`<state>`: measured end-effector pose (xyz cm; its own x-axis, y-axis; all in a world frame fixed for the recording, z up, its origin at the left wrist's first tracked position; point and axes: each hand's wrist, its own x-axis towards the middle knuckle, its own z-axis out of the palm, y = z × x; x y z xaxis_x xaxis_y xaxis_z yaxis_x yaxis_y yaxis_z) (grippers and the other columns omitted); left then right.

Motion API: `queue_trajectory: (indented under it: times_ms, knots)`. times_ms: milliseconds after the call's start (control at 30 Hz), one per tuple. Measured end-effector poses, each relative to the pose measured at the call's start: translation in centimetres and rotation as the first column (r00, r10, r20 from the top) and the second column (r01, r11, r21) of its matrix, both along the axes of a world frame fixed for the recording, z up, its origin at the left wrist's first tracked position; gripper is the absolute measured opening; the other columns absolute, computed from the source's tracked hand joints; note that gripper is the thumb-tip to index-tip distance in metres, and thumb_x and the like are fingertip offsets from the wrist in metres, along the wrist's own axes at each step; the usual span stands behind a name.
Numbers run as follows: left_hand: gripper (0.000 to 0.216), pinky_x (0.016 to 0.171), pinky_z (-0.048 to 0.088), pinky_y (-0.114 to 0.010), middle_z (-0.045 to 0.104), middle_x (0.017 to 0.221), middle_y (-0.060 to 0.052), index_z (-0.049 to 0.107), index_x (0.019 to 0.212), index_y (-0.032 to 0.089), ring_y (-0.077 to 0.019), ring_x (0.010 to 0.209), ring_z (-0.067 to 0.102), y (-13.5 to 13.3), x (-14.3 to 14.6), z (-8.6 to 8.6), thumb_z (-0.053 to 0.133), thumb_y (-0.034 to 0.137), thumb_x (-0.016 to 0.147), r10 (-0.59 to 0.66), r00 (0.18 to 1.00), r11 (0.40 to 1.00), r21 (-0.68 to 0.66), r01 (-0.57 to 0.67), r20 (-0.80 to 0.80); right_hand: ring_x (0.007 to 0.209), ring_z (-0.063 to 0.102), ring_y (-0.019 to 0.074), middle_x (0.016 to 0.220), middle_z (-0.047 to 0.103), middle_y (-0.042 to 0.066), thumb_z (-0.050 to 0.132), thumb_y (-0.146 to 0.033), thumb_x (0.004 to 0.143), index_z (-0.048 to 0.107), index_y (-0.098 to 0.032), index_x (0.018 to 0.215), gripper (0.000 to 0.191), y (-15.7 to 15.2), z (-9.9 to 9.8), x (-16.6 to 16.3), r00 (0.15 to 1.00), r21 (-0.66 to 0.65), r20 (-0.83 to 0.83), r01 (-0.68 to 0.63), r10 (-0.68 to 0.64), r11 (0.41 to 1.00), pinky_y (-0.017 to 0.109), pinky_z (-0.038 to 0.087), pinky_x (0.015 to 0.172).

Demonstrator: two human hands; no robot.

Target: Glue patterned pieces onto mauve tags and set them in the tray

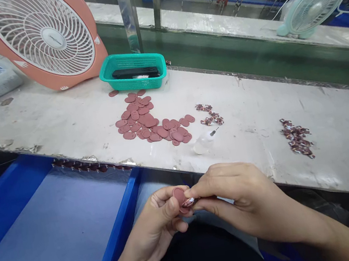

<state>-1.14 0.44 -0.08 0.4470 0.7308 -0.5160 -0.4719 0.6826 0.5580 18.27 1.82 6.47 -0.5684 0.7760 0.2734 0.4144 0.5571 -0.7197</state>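
Just off the near edge of the surface (247, 150), the left hand (161, 216) pinched a maroon oval disc (178, 195) while the right hand (238, 195) closed its fingertips on a small brown-and-white piece (190, 201) against it, loose discs (148, 121) lying left and brown clusters (297, 139) right, presumably for each hand's reach.

Left fingers (170, 209) hold a reddish oval disc (178, 195); right fingers (205, 186) pinch a small piece (189, 202).

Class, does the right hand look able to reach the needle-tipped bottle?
Probably yes: the needle-tipped bottle is just beyond the right hand, with nothing visible between, though it is busy at a maroon oval piece.
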Motion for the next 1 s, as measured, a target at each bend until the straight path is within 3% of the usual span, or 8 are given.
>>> queue_trajectory:
  times_ms: [367,1000]
  knots:
    - [0.037,0.044,0.046,-0.011,0.062,0.063,0.0,0.08,0.075,0.016,-0.0072,0.056,0.054,-0.02,-0.13,0.22,0.092,0.045,0.056,0.016,1.0,1.0,-0.012,-0.016,-0.018,0.077,0.065,0.0107,0.089,0.075,0.001,0.063,-0.007,0.091,0.069,-0.016,0.106,0.019,0.38,0.08,-0.19,1.0,0.048,-0.007,-0.027,0.027,0.998,0.019,0.052,0.07]
    - [0.036,0.048,0.044,-0.013,0.066,0.062,-0.001,0.079,0.073,0.017,-0.0073,0.056,0.057,0.03,0.24,0.43,0.095,0.042,0.052,0.054,0.998,0.994,-0.097,-0.055,-0.018,0.073,0.068,0.0122,0.085,0.075,0.003,0.062,-0.01,0.092,0.069,-0.016,0.1,0.013,0.46,-0.6,-0.48,1.0,0.022,0.008,-0.013,0.013,1.0,0.021,0.054,0.066]
